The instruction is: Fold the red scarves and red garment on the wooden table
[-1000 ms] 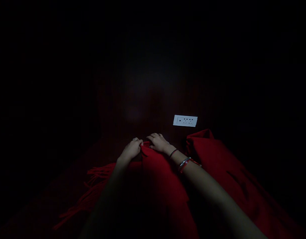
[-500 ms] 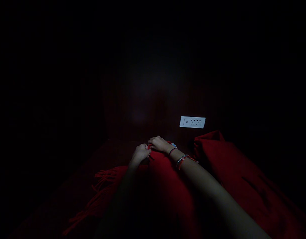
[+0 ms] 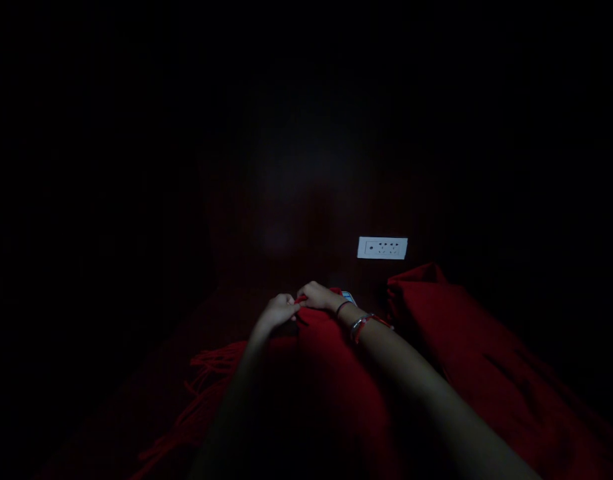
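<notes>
The scene is very dark. A red fringed scarf (image 3: pixel 331 373) lies spread under my arms, its tassels hanging at the lower left. My left hand (image 3: pixel 278 311) pinches the scarf's far edge. My right hand (image 3: pixel 319 295), with bracelets on the wrist, grips the same edge right beside it, fingertips almost touching. A small pale label shows just behind my right wrist.
A white socket plate (image 3: pixel 382 248) sits on the dark wall beyond the hands. A second heap of red cloth (image 3: pixel 466 347) lies at the right. The surface and the surroundings are hidden in darkness.
Both hands have closed together on the scarf's far edge, shifting slightly toward me and to the right in the view. The view itself has shifted a little.
</notes>
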The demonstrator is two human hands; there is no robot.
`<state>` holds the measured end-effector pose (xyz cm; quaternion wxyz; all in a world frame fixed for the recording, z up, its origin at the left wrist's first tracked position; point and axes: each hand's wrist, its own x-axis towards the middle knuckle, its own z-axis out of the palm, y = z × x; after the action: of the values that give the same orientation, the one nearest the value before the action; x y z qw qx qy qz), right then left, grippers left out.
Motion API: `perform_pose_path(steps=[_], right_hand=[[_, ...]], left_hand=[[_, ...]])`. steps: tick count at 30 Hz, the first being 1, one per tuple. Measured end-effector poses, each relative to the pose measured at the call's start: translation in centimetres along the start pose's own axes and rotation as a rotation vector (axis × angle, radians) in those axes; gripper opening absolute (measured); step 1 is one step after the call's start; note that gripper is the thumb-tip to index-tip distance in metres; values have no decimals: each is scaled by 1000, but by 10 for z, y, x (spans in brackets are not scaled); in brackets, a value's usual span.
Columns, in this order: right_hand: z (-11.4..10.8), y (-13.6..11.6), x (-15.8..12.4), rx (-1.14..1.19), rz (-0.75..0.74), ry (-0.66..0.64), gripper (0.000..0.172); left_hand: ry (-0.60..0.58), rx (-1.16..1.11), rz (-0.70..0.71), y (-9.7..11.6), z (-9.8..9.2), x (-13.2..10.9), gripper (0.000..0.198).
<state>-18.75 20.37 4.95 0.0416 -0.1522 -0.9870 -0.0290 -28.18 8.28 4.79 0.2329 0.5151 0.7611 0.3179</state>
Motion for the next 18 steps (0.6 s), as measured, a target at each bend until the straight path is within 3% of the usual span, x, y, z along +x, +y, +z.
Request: perform_pose_path(steps=[4, 9, 13, 18], right_hand=[[-2, 1, -6, -55, 133, -32, 24], [-19, 12, -17, -47, 101, -57, 23], [-32, 18, -21, -175, 118, -48, 22], [-31, 18, -24, -300, 177, -88, 25]], left_hand=[[0, 35, -21, 0, -2, -1, 9], [-7, 60, -21, 1, -3, -3, 11], [-14, 73, -13, 5, -4, -6, 13], [-15, 105, -8, 6, -6, -6, 12]])
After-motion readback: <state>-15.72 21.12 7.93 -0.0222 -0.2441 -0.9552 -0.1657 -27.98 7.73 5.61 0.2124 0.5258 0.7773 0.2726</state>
